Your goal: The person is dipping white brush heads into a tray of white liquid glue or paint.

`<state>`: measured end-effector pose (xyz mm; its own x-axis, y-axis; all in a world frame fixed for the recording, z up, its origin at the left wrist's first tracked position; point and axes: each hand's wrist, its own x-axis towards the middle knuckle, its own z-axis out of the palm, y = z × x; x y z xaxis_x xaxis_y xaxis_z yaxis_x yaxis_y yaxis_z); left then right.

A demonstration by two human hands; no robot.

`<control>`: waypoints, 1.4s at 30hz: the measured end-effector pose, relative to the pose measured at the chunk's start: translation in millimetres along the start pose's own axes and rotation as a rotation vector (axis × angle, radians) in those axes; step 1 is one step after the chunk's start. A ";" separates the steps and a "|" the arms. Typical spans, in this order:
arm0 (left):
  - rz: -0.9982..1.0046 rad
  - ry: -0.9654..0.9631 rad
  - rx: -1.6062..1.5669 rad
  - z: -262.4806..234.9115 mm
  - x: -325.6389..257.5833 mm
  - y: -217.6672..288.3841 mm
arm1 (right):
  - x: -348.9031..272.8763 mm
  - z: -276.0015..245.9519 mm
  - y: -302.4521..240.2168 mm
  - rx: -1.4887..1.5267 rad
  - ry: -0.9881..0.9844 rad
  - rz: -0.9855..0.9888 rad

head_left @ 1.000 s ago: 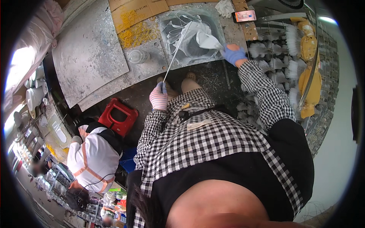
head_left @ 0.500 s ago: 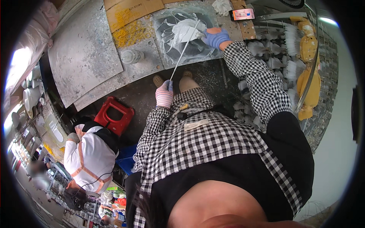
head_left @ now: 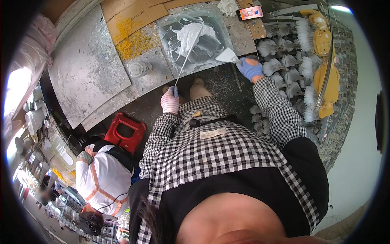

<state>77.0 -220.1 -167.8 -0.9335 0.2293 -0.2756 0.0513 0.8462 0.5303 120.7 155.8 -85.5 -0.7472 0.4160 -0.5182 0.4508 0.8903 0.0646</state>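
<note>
My left hand (head_left: 170,101), in a pink-and-white striped glove, is closed round the near end of a thin pale rod (head_left: 185,63). The rod slants up over a plastic-lined basin (head_left: 166,29), its far end at a heap of thick white paste (head_left: 194,35). Strands of white trail over the basin's lining. Over by the basin's right near corner, my right hand (head_left: 250,68), in a blue glove, grips a scraper (head_left: 228,56) with a wide whitish blade pointing left. Most of the scraper's handle is hidden in the fingers.
Yellow rubber rings (head_left: 138,42) lie on cardboard left of the basin, near a clear jar (head_left: 140,69). A lit phone (head_left: 250,13) lies at the back. At right, a rack (head_left: 284,53) carries several white fan-shaped pieces. A co-worker (head_left: 106,177) sits by a red stool (head_left: 125,132).
My right hand has drawn away from the basin, rightward and nearer to me, and the scraper blade now shows. The left hand still holds the rod; the whole view has shifted slightly.
</note>
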 end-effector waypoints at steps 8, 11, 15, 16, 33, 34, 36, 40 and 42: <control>0.048 0.029 -0.116 -12.1 -11.4 0.2 | 34.7 10.5 9.3 -0.049 -0.044 0.074; 0.029 0.034 -0.136 -12.7 -18.4 0.9 | 76.5 -8.5 10.4 -0.090 -0.049 0.038; 0.007 0.079 -0.183 -7.3 -28.8 1.5 | 116.1 -53.2 5.4 -0.190 -0.008 -0.106; -0.005 0.109 -0.216 -7.1 -33.8 2.4 | 123.8 -65.7 0.8 -0.225 0.004 -0.151; -0.461 0.347 -0.528 56.6 -92.7 51.6 | 280.9 -168.4 -149.4 -0.783 0.344 -1.252; -0.496 0.322 -0.536 58.2 -92.4 54.9 | 286.0 -167.7 -164.0 -0.809 0.354 -1.322; -0.499 0.300 -0.531 40.0 -94.0 41.7 | 313.8 -163.5 -192.1 -0.722 0.357 -1.467; -0.550 0.322 -0.526 64.8 -95.6 42.6 | 300.2 -170.3 -252.8 -0.833 0.428 -1.729; -0.529 0.329 -0.464 66.5 -90.3 24.2 | 289.4 -155.0 -282.7 -0.820 0.424 -1.804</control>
<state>186.1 -188.3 -183.4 -0.8536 -0.3647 -0.3720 -0.5165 0.4992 0.6957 -298.7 53.3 -121.6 -0.1011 -0.9665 -0.2357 -0.9846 0.0632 0.1630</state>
